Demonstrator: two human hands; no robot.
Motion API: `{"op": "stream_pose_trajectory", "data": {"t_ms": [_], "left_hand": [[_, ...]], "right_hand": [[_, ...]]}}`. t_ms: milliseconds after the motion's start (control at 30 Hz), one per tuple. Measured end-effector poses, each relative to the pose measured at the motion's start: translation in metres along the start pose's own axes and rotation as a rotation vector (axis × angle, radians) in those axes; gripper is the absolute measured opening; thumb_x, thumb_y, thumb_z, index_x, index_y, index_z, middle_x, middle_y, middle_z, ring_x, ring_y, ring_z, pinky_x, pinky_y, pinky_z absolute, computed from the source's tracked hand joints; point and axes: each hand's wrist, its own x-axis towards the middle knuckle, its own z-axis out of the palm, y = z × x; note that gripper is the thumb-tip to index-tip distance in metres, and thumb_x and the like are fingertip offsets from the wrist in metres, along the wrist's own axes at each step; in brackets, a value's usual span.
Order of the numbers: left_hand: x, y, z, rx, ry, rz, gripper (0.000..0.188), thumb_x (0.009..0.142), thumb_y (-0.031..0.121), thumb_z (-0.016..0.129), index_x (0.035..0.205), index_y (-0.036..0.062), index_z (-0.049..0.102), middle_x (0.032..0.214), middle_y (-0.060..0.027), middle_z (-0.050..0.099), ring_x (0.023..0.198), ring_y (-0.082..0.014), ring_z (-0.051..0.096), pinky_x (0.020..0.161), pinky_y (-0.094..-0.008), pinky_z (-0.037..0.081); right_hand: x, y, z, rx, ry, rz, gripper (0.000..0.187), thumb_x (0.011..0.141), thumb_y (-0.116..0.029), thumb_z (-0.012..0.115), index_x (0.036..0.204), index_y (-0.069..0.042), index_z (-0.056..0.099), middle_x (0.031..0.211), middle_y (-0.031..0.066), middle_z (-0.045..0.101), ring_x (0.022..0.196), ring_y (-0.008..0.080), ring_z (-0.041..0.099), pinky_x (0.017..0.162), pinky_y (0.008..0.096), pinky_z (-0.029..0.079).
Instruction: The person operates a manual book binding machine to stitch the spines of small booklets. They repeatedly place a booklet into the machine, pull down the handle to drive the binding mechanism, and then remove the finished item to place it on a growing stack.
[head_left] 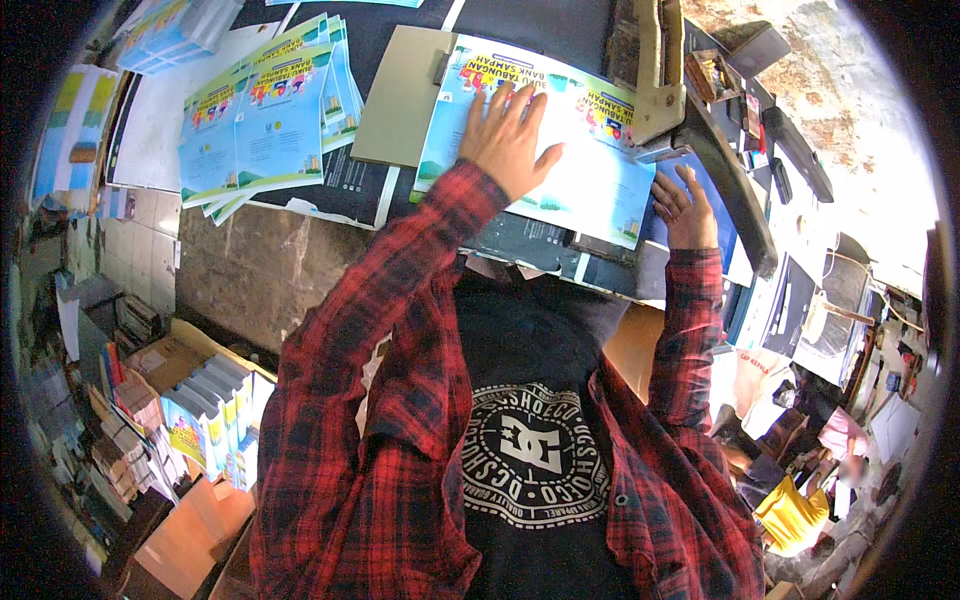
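My left hand (508, 142) lies flat with fingers spread on a printed cover sheet (580, 195), pale blue with coloured pictures. Part of that sheet is washed out by bright light. A grey-beige board (405, 95) sits beside and partly under its left end. At the sheet's right end, my right hand (687, 207) is raised with its fingers apart and slightly bent. It holds nothing that I can see; whether a fingertip touches the sheet's edge I cannot tell. Behind this hand is a dark blue flat panel (722, 215).
Fanned-out matching sheets (270, 125) lie to the left, with a thick stack (180, 35) beyond them. A metal machine arm (660, 70) and a dark bar (725, 180) stand close by my right hand. Bundled booklets (210, 410) are at the lower left; a person in yellow (793, 515) is at the lower right.
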Motion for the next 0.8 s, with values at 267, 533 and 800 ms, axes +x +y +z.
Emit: {"op": "stream_pose_trajectory", "data": {"t_ms": [267,533,800], "left_hand": [[0.022,0.001,0.046,0.057,0.08,0.084,0.068,0.095,0.048,0.047,0.15,0.0103,0.035,0.158,-0.0097,0.029,0.147,-0.0322,0.023,0.117,-0.0575,0.014],[0.022,0.003,0.045,0.086,0.054,0.077,0.067,0.096,0.05,0.045,0.151,0.0133,0.034,0.159,-0.0075,0.029,0.147,-0.0307,0.023,0.117,-0.0572,0.014],[0.03,0.003,0.045,0.084,0.021,0.077,0.07,0.097,0.056,0.041,0.152,0.0134,0.033,0.159,-0.008,0.029,0.147,-0.0313,0.024,0.117,-0.0567,0.017]], "right_hand": [[-0.003,0.006,-0.007,0.013,0.041,-0.023,0.059,0.099,-0.045,0.048,0.146,-0.009,0.04,0.14,0.0163,0.054,0.12,0.0249,0.057,0.094,0.0344,0.043],[-0.01,0.001,-0.002,-0.039,-0.036,-0.011,0.061,0.099,-0.048,0.048,0.146,-0.011,0.04,0.141,0.0169,0.053,0.121,0.0264,0.057,0.097,0.0363,0.041],[-0.099,-0.176,0.071,-0.673,-0.048,-0.747,0.061,0.101,-0.043,0.041,0.146,-0.001,0.039,0.141,0.0168,0.05,0.129,0.0267,0.049,0.108,0.0387,0.035]]}}
